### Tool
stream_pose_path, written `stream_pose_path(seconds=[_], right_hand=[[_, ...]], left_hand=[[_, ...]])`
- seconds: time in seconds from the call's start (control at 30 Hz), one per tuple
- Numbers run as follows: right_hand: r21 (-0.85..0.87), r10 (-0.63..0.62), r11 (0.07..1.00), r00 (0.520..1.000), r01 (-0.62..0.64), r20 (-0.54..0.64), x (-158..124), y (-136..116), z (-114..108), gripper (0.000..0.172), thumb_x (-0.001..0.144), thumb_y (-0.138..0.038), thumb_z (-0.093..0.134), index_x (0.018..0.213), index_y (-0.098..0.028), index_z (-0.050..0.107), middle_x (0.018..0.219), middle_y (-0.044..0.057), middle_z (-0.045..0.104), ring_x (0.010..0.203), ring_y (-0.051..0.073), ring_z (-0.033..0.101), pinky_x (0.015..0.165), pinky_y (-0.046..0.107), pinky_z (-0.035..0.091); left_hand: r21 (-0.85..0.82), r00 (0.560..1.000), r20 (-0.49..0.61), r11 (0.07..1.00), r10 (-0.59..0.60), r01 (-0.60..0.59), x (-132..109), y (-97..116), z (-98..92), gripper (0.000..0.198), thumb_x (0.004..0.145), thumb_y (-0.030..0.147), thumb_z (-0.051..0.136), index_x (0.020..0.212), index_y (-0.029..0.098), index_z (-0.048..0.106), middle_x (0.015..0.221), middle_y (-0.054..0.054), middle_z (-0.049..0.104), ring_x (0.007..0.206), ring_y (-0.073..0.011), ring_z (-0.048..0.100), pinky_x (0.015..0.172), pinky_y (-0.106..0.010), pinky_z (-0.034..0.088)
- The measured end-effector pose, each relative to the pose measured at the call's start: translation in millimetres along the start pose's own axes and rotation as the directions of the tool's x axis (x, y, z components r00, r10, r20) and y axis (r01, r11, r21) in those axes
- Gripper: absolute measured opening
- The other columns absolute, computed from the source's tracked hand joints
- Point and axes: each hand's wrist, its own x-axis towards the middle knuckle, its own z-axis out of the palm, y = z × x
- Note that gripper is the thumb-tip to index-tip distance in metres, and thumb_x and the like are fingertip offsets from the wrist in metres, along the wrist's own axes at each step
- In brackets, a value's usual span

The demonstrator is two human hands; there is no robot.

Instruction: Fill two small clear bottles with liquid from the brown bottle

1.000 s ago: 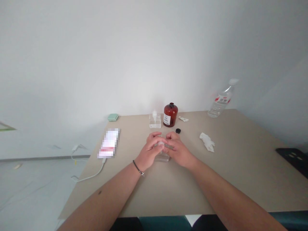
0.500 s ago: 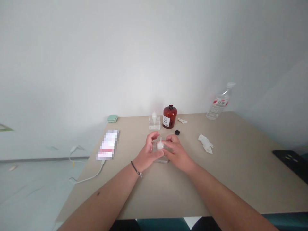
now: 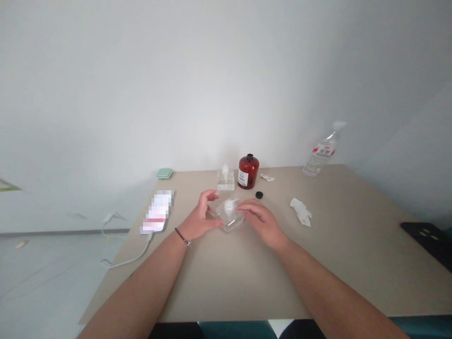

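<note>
White-topped, the clear bottle [image 3: 231, 223] sits on the worktop [image 3: 240, 282] between left hand [image 3: 199, 220] and right hand [image 3: 263, 223], fingers of both loosely parted; probably light, stiff and slick, best held by its sides.

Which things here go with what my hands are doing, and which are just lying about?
Likely in use:
front clear bottle, between left hand and right hand
rear clear bottle
brown bottle
black cap

Probably lying about:
phone
green case
water bottle
white scraps

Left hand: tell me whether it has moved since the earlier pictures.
Yes: judged against the phone, the left hand moved left, closer to it.
</note>
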Motion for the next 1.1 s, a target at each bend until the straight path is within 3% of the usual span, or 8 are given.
stream_pose_path(seconds=[0.1, 0.33, 0.57, 0.7, 0.8, 0.9, 1.03, 1.1], right_hand=[[0.010, 0.000, 1.000, 1.000, 0.000, 0.007, 0, 1, 1, 0.029, 0.092, -0.047, 0.057, 0.094, -0.025, 0.075, 0.099, 0.008, 0.064, 0.097, 0.023, 0.062, 0.085, 0.039, 0.050], [0.042, -0.012, 0.999, 0.999, 0.010, 0.053, 0, 1, 3, 0.026, 0.091, -0.043, 0.058, 0.091, -0.024, 0.075, 0.095, 0.007, 0.061, 0.091, 0.021, 0.062, 0.080, 0.036, 0.049], [0.040, 0.111, 0.993, 0.993, -0.113, 0.034, 2, 6, 6, 0.020, 0.089, -0.036, 0.058, 0.097, -0.023, 0.071, 0.093, 0.004, 0.066, 0.087, 0.020, 0.062, 0.079, 0.034, 0.048], [-0.084, 0.108, 0.991, 0.994, -0.106, 0.020, 5, 6, 2, 0.021, 0.089, -0.033, 0.054, 0.096, -0.021, 0.070, 0.094, 0.006, 0.068, 0.086, 0.020, 0.064, 0.078, 0.034, 0.049], [-0.314, 0.096, 0.944, 0.995, -0.103, -0.038, 4, 1, -19, 0.025, 0.091, -0.031, 0.049, 0.096, -0.021, 0.071, 0.096, 0.007, 0.068, 0.089, 0.021, 0.064, 0.080, 0.035, 0.050], [-0.618, 0.138, 0.762, 0.981, -0.193, -0.136, -7, -1, -54, 0.027, 0.091, -0.027, 0.047, 0.102, -0.020, 0.071, 0.107, 0.010, 0.068, 0.103, 0.025, 0.063, 0.092, 0.040, 0.049], [-0.884, 0.224, 0.248, 0.911, -0.397, -0.346, -36, 7, -95, 0.040, 0.090, -0.029, 0.050, 0.125, -0.018, 0.065, 0.130, 0.019, 0.059, 0.111, 0.038, 0.060, 0.089, 0.052, 0.049], [-0.909, 0.281, 0.105, 0.889, -0.404, -0.363, -48, 13, -105, 0.045, 0.091, -0.029, 0.047, 0.133, -0.018, 0.060, 0.130, 0.021, 0.059, 0.109, 0.039, 0.061, 0.084, 0.053, 0.051]], left_hand=[[-0.081, 1.000, -0.002, 0.996, 0.022, -0.023, -1, 1, -1.4, 0.068, 0.082, 0.044, 0.069, 0.137, 0.028, 0.031, 0.127, -0.010, 0.048, 0.124, -0.0272, 0.044, 0.096, -0.040, 0.036], [0.020, 0.995, -0.067, 0.997, 0.073, -0.072, -3, 11, 20.9, 0.093, 0.067, 0.037, 0.084, 0.138, 0.027, 0.024, 0.122, -0.008, 0.044, 0.117, -0.0261, 0.045, 0.102, -0.045, 0.037], [-0.145, 0.995, -0.092, 0.988, 0.047, -0.060, 2, -3, 10.6, 0.091, 0.067, 0.034, 0.084, 0.134, 0.032, 0.022, 0.116, -0.005, 0.046, 0.113, -0.0234, 0.049, 0.097, -0.043, 0.043], [-0.190, 0.999, 0.001, 0.981, 0.033, -0.032, 4, -7, 3.7, 0.091, 0.073, 0.035, 0.079, 0.139, 0.032, 0.016, 0.123, -0.008, 0.048, 0.112, -0.0228, 0.053, 0.104, -0.046, 0.038], [-0.127, 0.997, 0.078, 0.991, -0.024, 0.034, 3, -4, 2.3, 0.107, 0.067, 0.036, 0.084, 0.143, 0.030, 0.010, 0.130, -0.011, 0.046, 0.115, -0.0257, 0.053, 0.105, -0.048, 0.038], [-0.030, 0.988, 0.101, 0.992, -0.115, 0.119, 2, 4, 3.3, 0.110, 0.062, 0.033, 0.087, 0.143, 0.028, 0.012, 0.130, -0.011, 0.047, 0.113, -0.0267, 0.055, 0.106, -0.049, 0.037], [0.036, 0.979, 0.073, 0.982, -0.189, 0.187, 2, 14, 4.2, 0.098, 0.062, 0.029, 0.085, 0.138, 0.025, 0.024, 0.128, -0.011, 0.051, 0.110, -0.0271, 0.057, 0.102, -0.048, 0.041], [0.036, 0.982, 0.049, 0.983, -0.181, 0.180, 2, 14, 4.0, 0.090, 0.060, 0.028, 0.086, 0.134, 0.023, 0.033, 0.126, -0.010, 0.055, 0.110, -0.0277, 0.057, 0.101, -0.046, 0.042]])
